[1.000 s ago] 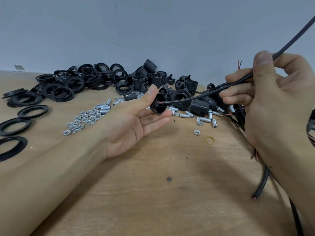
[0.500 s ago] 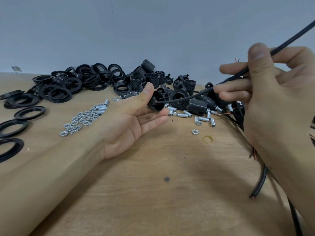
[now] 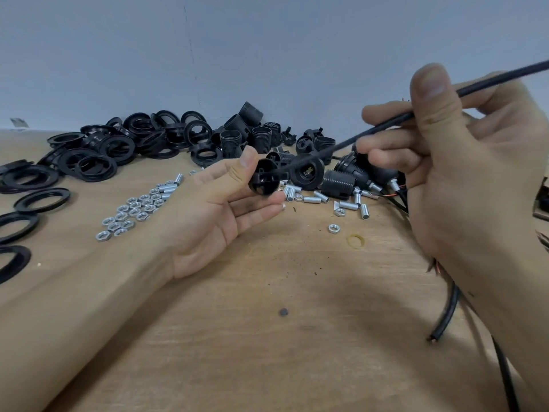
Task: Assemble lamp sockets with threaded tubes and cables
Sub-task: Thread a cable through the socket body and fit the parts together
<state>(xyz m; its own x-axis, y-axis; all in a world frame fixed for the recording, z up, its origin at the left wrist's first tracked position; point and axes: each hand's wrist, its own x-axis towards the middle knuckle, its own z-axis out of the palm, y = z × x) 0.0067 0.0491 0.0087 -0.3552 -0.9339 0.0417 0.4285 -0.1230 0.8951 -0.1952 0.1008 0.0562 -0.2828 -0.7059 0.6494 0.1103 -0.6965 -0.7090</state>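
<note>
Head view: just left of the frame's centre, the left hand lies palm up and pinches a small black socket cap between thumb and fingertips. At the right of the frame the right hand grips a black cable between thumb and curled fingers. The cable runs from the upper right corner down to the cap, and its tip sits at or just inside the cap's opening. How far it has gone in cannot be told.

Judging by this, one socket is at the cable-feeding step. Its tube, nut and outer body have not yet been joined to it in what shows.

Plenty remains. Across the upper left lies a heap of black rings. At upper centre stands a pile of threaded socket bodies. A cluster of silver nuts lies left of the left hand. Short threaded tubes are scattered just right of the cap.

Near the right hand's fingers some sockets appear already fitted with tubes and wires, so a few units look finished or partly so. More loose cables trail at the lower right on the wooden table.
</note>
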